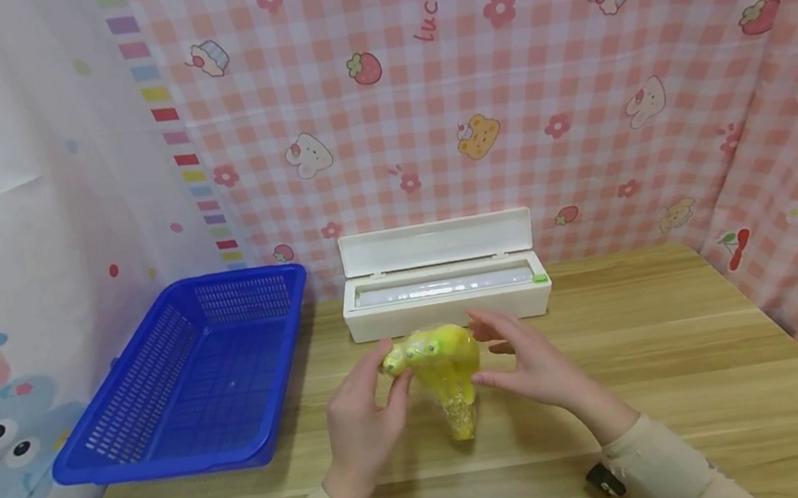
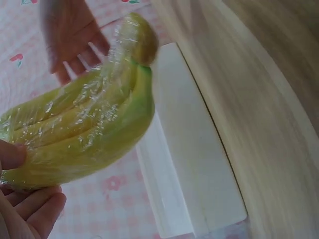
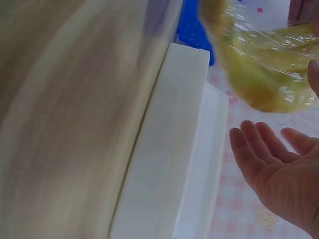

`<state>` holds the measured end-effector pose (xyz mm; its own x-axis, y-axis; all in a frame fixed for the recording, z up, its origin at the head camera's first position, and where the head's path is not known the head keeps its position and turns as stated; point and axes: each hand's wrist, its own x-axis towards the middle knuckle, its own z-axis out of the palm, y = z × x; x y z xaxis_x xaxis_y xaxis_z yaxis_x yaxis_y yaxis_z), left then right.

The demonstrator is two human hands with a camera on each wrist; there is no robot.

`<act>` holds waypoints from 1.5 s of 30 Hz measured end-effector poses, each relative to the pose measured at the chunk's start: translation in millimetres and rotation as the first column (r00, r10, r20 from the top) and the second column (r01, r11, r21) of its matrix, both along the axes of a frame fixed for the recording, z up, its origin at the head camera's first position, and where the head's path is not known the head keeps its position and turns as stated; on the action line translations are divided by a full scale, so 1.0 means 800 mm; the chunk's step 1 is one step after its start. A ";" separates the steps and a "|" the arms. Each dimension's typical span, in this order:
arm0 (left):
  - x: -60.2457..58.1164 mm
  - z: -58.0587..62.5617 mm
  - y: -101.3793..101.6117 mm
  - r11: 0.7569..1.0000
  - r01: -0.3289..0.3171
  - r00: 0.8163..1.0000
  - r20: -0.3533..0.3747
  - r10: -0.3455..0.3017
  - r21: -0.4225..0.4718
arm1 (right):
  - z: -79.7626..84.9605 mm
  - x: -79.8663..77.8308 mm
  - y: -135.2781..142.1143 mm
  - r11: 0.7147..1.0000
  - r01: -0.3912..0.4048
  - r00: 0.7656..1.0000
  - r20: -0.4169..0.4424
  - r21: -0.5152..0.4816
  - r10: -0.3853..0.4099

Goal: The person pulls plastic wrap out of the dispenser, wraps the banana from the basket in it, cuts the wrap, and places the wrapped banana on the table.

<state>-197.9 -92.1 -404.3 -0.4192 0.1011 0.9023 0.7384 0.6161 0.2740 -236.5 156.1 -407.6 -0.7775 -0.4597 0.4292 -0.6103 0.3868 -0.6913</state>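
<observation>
A bunch of yellow bananas (image 1: pixel 447 360) wrapped in clear plastic film is held up over the wooden table. My left hand (image 1: pixel 366 413) pinches the tip end between thumb and fingers. In the left wrist view the film is wrinkled and shiny around the bananas (image 2: pixel 84 124), and the joined stem end points away from the left hand (image 2: pixel 30 209). On the other side, my right hand (image 1: pixel 530 358) has its fingers spread, the thumb tip right at the bunch. The right wrist view shows that hand (image 3: pixel 284 174) palm up with relaxed fingers beside the bananas.
A white cling film dispenser box (image 1: pixel 449 312) with its lid (image 1: pixel 436 242) raised stands behind the hands, a roll of film (image 1: pixel 445 287) inside. To the left sits a blue plastic basket (image 1: pixel 270 417). Pink checked cloth (image 1: pixel 382 117) hangs behind the wooden table (image 1: pixel 684 346).
</observation>
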 end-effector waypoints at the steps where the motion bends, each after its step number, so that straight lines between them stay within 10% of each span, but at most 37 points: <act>1: 0.000 0.000 0.000 1.000 0.002 1.000 -0.003 -0.002 0.014 | -0.002 0.000 0.000 1.000 -0.002 0.999 0.035 -0.002 0.002; 9: -0.004 0.000 0.000 0.997 0.026 0.997 -0.079 -0.021 0.069 | -0.015 -0.004 -0.001 0.998 -0.031 0.968 0.246 -0.045 0.042; 18: -0.004 0.001 0.003 0.988 0.116 0.985 -0.138 -0.102 0.104 | -0.020 -0.005 0.001 0.998 -0.021 0.957 0.287 -0.067 0.039; 25: -0.001 0.001 0.001 0.983 0.153 0.988 -0.044 -0.149 0.098 | -0.019 -0.003 0.004 0.995 0.053 0.953 0.303 -0.088 -0.024; 32: 0.002 0.002 -0.005 0.994 0.109 0.987 0.113 -0.110 0.020 | -0.014 -0.003 0.012 0.989 0.130 0.964 0.242 -0.072 -0.109; 45: 0.001 0.008 -0.010 0.995 0.081 0.994 0.077 -0.077 -0.053 | -0.001 -0.007 0.022 0.965 0.263 0.964 -0.040 0.004 -0.263</act>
<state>-196.9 -99.9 -397.6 -0.4738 0.1858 0.8608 0.7641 0.5727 0.2969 -242.4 173.7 -408.3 -0.8544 -0.2456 0.4579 -0.5125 0.5436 -0.6647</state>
